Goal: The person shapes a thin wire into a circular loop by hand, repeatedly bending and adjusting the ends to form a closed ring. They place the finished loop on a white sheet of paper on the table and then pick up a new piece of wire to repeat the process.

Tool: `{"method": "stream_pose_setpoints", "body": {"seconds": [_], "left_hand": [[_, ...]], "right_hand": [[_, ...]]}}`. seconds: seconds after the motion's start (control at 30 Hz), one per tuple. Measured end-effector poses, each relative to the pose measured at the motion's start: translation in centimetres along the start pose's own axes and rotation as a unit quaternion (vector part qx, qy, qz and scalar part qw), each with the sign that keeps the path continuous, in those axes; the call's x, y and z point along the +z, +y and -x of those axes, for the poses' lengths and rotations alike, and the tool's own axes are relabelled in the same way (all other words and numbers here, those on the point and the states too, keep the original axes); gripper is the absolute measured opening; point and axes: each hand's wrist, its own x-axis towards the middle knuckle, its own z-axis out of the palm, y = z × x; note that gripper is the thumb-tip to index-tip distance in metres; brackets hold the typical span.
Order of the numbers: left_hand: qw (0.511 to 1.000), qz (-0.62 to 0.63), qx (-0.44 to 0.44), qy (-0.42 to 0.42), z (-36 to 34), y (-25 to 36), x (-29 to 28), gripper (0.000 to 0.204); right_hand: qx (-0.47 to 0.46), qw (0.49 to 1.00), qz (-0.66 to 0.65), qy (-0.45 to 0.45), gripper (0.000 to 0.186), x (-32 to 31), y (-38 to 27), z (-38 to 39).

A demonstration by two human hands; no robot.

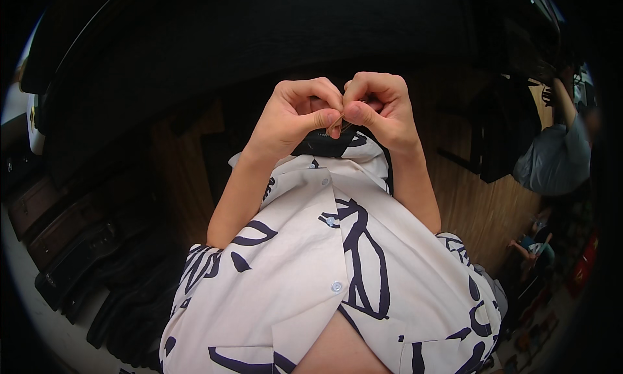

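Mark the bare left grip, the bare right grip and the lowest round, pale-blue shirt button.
Bare left grip [284, 118]: head view, middle, near the thumb base.
Bare right grip [394, 114]: head view, middle, near the thumb base.
Lowest round, pale-blue shirt button [336, 286]: head view, its centre.

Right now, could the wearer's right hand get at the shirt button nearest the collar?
Probably yes: nothing covers the button, though the right hand is seemingly busy pinching a thin strand with the left hand.

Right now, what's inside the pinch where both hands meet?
Part of a thin, brownish strand shows between the fingertips of the left hand and the right hand. Whatever the fingers cover can't be seen; its exact kind can't be told.
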Motion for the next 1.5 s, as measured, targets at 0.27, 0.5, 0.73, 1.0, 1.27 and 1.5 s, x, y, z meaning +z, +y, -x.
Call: {"method": "stream_pose_setpoints", "body": {"seconds": [0.27, 0.5, 0.73, 1.0, 1.27, 1.5], "left_hand": [[0.999, 0.028, -0.008, 0.031, 0.0, -0.1, -0.8, 0.014], [0.965, -0.222, 0.083, 0.113, 0.1, 1.1, 0.6, 0.015], [0.929, -0.316, 0.109, 0.161, -1.1, 3.5, 0.8, 0.012], [0.929, -0.288, 0.098, 0.212, -2.1, 5.7, 0.4, 0.014], [0.939, -0.259, 0.078, 0.213, -2.3, 4.9, 0.1, 0.018], [0.928, -0.314, 0.06, 0.19, -3.6, 4.6, -0.3, 0.016]], "right_hand": [[0.01, 0.997, -0.064, 0.052, 0.018, 0.9, 1.0, 0.1], [0.034, 0.983, 0.063, 0.171, 0.019, 0.3, 1.4, -0.3], [0.051, 0.983, 0.068, 0.161, 0.015, 0.3, -0.1, -2.7], [0.073, 0.98, 0.131, 0.127, 0.017, -1.2, -1.8, -3.1], [0.089, 0.977, 0.11, 0.158, 0.016, -1.3, -1.6, -3.2], [0.087, 0.978, 0.052, 0.181, 0.016, -2.5, -1.3, -3.3]]}}
